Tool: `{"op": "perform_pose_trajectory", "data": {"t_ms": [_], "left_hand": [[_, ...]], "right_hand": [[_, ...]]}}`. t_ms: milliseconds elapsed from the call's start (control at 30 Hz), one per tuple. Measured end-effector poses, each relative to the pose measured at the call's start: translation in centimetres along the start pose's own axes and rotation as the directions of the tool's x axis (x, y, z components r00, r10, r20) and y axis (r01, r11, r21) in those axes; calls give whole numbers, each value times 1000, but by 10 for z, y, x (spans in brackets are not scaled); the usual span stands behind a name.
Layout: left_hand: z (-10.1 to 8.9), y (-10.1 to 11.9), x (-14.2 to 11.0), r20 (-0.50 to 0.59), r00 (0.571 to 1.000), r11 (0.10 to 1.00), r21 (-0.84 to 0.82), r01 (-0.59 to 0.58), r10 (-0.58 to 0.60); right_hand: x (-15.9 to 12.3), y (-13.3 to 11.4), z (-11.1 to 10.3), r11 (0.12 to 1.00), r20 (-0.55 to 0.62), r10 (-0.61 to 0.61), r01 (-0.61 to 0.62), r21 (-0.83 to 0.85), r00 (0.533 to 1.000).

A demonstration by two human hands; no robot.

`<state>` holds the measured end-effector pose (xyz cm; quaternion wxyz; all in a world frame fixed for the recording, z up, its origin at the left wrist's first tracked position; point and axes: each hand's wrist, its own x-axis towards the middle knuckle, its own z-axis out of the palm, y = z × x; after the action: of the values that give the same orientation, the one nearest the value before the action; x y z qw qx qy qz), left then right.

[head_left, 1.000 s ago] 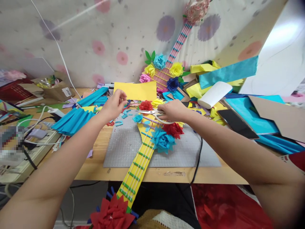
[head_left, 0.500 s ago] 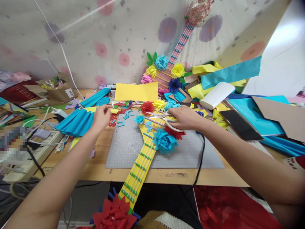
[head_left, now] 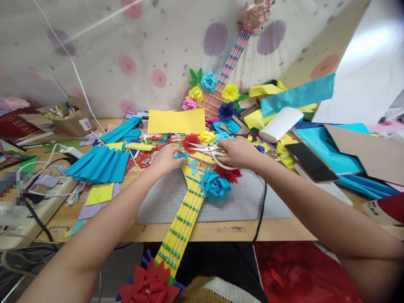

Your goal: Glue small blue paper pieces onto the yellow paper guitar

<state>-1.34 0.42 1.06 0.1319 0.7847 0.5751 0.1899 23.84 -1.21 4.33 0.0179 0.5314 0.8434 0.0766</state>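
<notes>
My right hand (head_left: 238, 152) grips a pair of scissors with white handles (head_left: 217, 158), their blades slightly apart and pointing left over the body of a yellow paper guitar (head_left: 186, 206). At the guitar's left edge, my left hand (head_left: 167, 162) has its fingers closed on a small blue paper flower (head_left: 181, 155); the grip is partly hidden. White strings and green strips run along the guitar's neck. A large blue paper flower (head_left: 216, 185) and red flowers (head_left: 191, 142) decorate its body. A big red flower (head_left: 150, 284) covers the near end of the neck.
Under the guitar lies a grey cutting mat (head_left: 246, 202). Pleated blue paper (head_left: 99, 164) and a power strip (head_left: 41, 210) are on the left. A phone (head_left: 312, 162) and paper sheets lie right. A pink paper guitar (head_left: 224, 80) leans on the back wall.
My left hand has moved right, from beside the pleated blue paper to the small blue flower, and closed on it. My right hand still holds the scissors over the guitar.
</notes>
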Motion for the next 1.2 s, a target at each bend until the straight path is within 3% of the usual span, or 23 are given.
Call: {"op": "perform_pose_trajectory", "data": {"t_ms": [100, 300, 533, 667, 767, 867, 967, 1100, 1200], "left_hand": [[7, 0, 8, 54, 998, 1000, 13, -23, 23], [-2, -1, 11, 10, 999, 1000, 3, 30, -30], [-7, -3, 12, 27, 997, 911, -407, 71, -66], [-4, 0, 12, 23, 997, 856, -513, 70, -67], [-5, 4, 12, 23, 999, 912, -410, 31, -23], [-5, 8, 12, 34, 999, 993, -108, -38, 42], [-1, 14, 11, 60, 997, 994, 97, -56, 50], [5, 20, 13, 100, 994, 980, 187, -71, 53], [3, 21, 15, 66, 996, 990, 128, -62, 54]], "right_hand": [[-4, 4, 0, 1000, -4, 5, -5, 2, 1000], [-5, 11, 5, 999, 1, 24, -24, 38, 1000], [-9, 13, 8, 997, -11, 29, -29, 68, 1000], [-12, 12, 7, 996, -15, 48, -47, 76, 999], [-13, 11, 6, 996, -11, 56, -55, 71, 998], [-13, 10, 4, 996, -12, 67, -66, 56, 998], [-13, 9, 4, 996, -14, 70, -69, 56, 997], [-13, 9, 6, 996, -21, 58, -57, 71, 998], [-15, 10, 7, 996, -31, 53, -50, 75, 998]]}}
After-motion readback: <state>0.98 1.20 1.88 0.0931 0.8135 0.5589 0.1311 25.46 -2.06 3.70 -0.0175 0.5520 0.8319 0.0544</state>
